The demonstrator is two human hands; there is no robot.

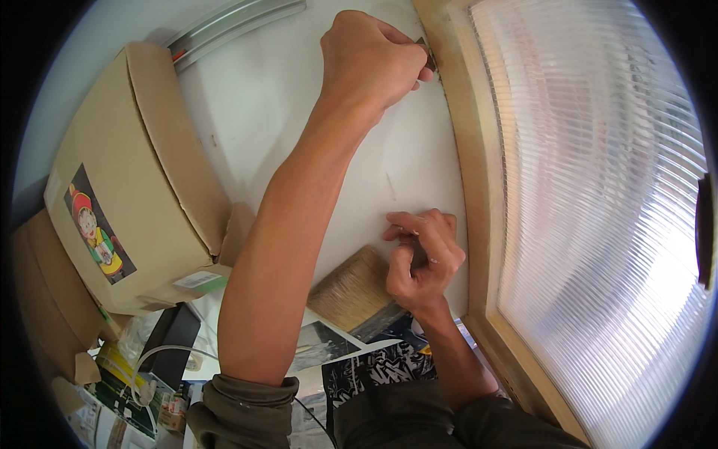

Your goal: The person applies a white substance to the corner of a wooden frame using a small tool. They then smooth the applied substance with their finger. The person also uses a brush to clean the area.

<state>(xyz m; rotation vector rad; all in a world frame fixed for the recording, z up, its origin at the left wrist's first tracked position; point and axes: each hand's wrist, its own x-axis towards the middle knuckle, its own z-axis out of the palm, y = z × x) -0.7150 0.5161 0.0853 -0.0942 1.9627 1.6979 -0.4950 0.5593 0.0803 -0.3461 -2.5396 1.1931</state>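
My left hand (374, 63) reaches far up over the white surface (374, 187), its fingers closed in a pinch beside the wooden frame (482, 172). A small dark piece (425, 51) shows at its fingertips, against the frame's edge; its kind is unclear. Lower down, my right hand (428, 262) hovers with half-curled fingers, thumb and forefinger apart, and nothing visible in them. Close to its left lies a tan, streaky, flat piece with a dark band (351, 288), resembling a wide bristle brush. My left forearm crosses the middle of the view.
A large cardboard box (142, 217) with a cartoon sticker stands at left. A ribbed translucent panel (591, 187) fills the wooden frame at right. Metal rails (232, 30) lie at the far left. Near the lower left are a black box (172, 344), a white cable (138, 367) and assorted packages.
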